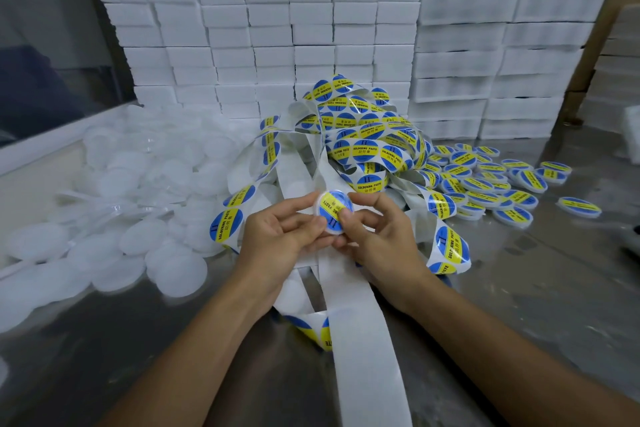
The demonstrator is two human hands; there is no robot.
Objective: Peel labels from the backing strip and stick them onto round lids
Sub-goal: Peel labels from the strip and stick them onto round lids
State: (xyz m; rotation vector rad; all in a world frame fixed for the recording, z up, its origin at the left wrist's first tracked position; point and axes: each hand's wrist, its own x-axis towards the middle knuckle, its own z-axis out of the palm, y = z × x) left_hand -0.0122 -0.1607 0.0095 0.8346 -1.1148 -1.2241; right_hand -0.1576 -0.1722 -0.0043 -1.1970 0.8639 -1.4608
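Lid in hand: a round white lid (331,211), held up between both hands at the centre of the view, just above the tangle of strip; face tilted toward the camera.
Label on lid: blue-and-yellow round label (334,209) covering the lid's top; yellow band runs diagonally.
Left hand: left hand (277,236) grasps the lid at its 9 o'clock edge, fingers curled round the rim, thumb along the upper edge.
Right hand: right hand (375,234) pinches the lid from 3 o'clock; thumb tip presses on the label's face, index finger arches over the top edge.
Backing strip: white backing strip (360,319), bare of labels here, runs from under the hands toward 6 o'clock across the table.
Label tangle: loose coils of strip carrying labels (363,139), heaped at 12 o'clock from the hands; printed "SOLDERING PASTE".
Unlabelled lids: pile of plain white lids (131,191) at 9 to 10 o'clock.
Labelled lids: finished lids (491,184) lying flat, overlapping, at 2 o'clock; one lies apart at the far right.
Table: reflective grey metal table (540,288).
Boxes: stacked white boxes (277,24) forming a wall at 12 o'clock, behind everything.
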